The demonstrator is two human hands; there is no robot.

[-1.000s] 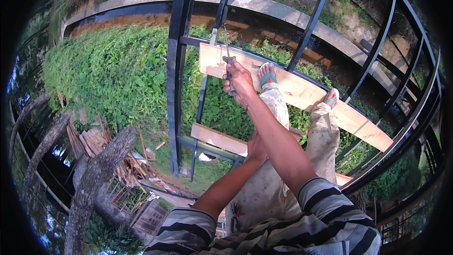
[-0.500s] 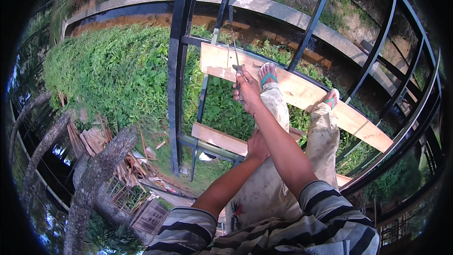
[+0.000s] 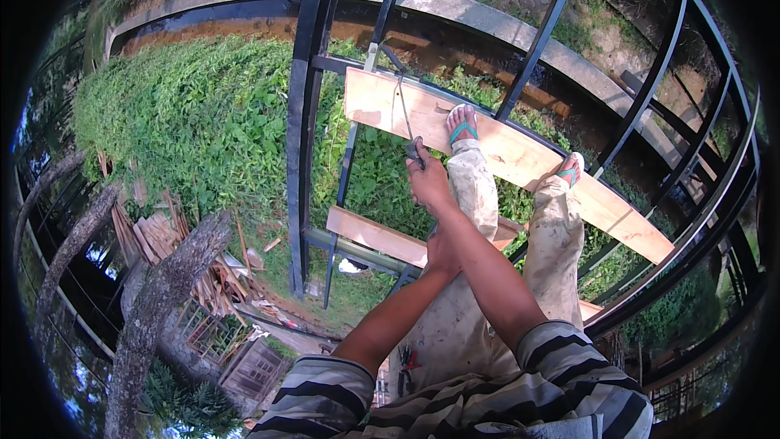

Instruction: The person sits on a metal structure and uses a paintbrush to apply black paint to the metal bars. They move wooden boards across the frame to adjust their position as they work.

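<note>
My right hand [image 3: 428,179] is closed round a dark clamp-like tool, which looks like a welding electrode holder [image 3: 416,149]. From it a thin rod [image 3: 405,106] rises over the wooden plank [image 3: 374,102]; its far end is thicker, dark and bent to the left. My left hand [image 3: 443,250] lies against the underside of my right forearm, crossing below it. Its fingers are hidden there, so their grip cannot be made out. Both my feet [image 3: 463,123], in sandals, stand on the plank.
Black metal beams [image 3: 302,130] frame the space around me. A second board [image 3: 374,236] lies nearer on a metal rail. Green plants [image 3: 195,114] and a water channel [image 3: 219,26] lie far below. Tree trunks [image 3: 162,317] and a wood pile [image 3: 158,240] are at lower left. Red-handled pliers [image 3: 410,360] hang at my waist.
My right hand has lowered toward me and turned, bringing the holder and rod with it. The rod's dark end has come down near the plank's far edge and tilts left.
</note>
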